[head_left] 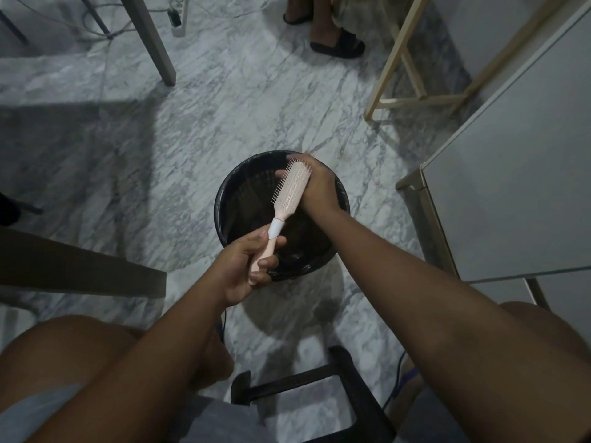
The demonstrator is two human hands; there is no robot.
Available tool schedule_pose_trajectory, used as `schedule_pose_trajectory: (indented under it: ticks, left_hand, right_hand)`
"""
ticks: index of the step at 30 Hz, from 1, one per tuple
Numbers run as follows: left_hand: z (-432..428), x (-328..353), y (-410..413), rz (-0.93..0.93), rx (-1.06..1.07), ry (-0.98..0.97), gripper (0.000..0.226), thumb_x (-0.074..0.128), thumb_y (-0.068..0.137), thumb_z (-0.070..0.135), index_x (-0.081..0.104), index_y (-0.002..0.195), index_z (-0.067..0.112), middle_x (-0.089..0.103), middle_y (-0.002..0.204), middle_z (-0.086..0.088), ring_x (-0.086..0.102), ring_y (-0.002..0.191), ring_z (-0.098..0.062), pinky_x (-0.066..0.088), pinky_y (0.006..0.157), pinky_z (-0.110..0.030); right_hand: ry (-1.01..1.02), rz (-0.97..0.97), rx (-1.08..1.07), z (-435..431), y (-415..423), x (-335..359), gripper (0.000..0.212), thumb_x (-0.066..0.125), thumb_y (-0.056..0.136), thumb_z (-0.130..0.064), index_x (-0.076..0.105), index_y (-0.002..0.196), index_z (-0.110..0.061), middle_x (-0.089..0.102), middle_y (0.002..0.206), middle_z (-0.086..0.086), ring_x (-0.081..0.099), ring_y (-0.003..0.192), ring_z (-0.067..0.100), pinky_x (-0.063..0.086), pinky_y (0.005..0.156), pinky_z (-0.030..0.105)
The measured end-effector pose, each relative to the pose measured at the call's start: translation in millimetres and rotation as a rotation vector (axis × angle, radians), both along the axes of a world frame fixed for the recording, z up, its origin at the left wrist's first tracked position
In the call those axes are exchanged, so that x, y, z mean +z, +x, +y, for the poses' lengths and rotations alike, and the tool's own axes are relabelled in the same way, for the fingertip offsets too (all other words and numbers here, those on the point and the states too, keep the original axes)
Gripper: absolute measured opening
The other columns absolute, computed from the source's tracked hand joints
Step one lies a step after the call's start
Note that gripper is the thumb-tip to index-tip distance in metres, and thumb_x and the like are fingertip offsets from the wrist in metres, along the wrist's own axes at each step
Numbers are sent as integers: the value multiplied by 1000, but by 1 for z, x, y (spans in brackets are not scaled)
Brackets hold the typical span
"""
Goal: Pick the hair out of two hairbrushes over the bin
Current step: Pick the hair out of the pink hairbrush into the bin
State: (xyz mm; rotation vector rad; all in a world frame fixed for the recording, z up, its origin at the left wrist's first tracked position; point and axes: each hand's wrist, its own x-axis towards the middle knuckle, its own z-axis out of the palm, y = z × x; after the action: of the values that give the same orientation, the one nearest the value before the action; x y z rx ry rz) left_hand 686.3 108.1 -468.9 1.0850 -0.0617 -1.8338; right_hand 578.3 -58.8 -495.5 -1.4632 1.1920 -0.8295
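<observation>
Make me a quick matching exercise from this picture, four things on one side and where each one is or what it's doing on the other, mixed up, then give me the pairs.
1. left hand
2. right hand
3. bin
4. hairbrush

A. stands on the marble floor, lined in black
B. grips the pink handle
C. held over the bin, bristles facing left
D. wraps the back of the brush head

Pairs: 1-B, 2-D, 3-A, 4-C

We sit on a black stool (351, 388) over a grey marble floor (224, 107); far ahead we see someone's feet in black slippers (339, 46); a power strip (178, 14) lies far left; a pale wooden frame (412, 78) stands far right, beside a white cabinet (518, 174).
</observation>
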Motion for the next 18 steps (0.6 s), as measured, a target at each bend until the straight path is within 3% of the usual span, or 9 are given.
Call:
schedule_pose_trajectory:
  ticks: [2, 5, 7, 10, 13, 15, 18]
  left_hand:
    - [2, -1, 2, 17, 2, -13, 48, 43, 96, 15, 45, 144, 14, 63, 91, -1, 39, 49, -5, 25, 34, -13]
    - [3, 0, 3, 66, 48, -22, 48, 48, 91, 17, 48, 140, 15, 63, 91, -1, 40, 48, -5, 25, 35, -13]
    - [0, 2, 3, 58, 74, -21, 41, 48, 91, 19, 53, 131, 14, 63, 91, -1, 41, 48, -6, 24, 35, -13]
    - [-5, 4, 1, 11, 116, -10, 32, 45, 97, 19, 58, 125, 13, 67, 94, -2, 48, 54, -8, 26, 38, -15]
    - [-9, 3, -2, -83, 118, 31, 32, 39, 105, 25, 59, 127, 15, 73, 106, -1, 55, 68, -12, 41, 46, -21]
    - [-12, 0, -3, -166, 100, 69, 33, 39, 106, 30, 59, 125, 14, 73, 117, 0, 53, 71, -11, 44, 52, -24]
    - [-19, -5, -5, -251, 95, 131, 33, 37, 106, 32, 58, 124, 15, 71, 123, 3, 51, 71, -10, 44, 56, -26]
  right_hand:
    - [-130, 218, -15, -7, -2, -4, 10, 65, 88, -15, 74, 88, -10, 75, 78, 3, 69, 78, 12, 57, 78, 35]
    - [-9, 241, -49, -8, -8, -14, 39, 54, 100, -27, 63, 66, -10, 63, 53, -1, 58, 48, 4, 54, 56, 25]
    - [119, 237, -37, -2, -14, -20, 41, 46, 104, -32, 64, 75, -10, 63, 52, -3, 57, 40, 6, 48, 51, 20]
    - [209, 339, 59, 11, -23, -36, 36, 41, 106, -29, 63, 86, -8, 67, 59, 3, 56, 40, 9, 49, 58, 23]
    - [184, 423, 167, 22, -28, -46, 30, 42, 105, -22, 64, 93, -7, 72, 73, 7, 63, 55, 16, 55, 72, 31]
    - [60, 544, 229, 24, -31, -50, 28, 46, 102, -20, 68, 110, -5, 74, 95, 15, 70, 84, 26, 55, 88, 38]
    - [-33, 723, 343, 25, -32, -54, 48, 51, 100, -27, 47, 142, -5, 59, 132, 23, 56, 122, 37, 46, 105, 44]
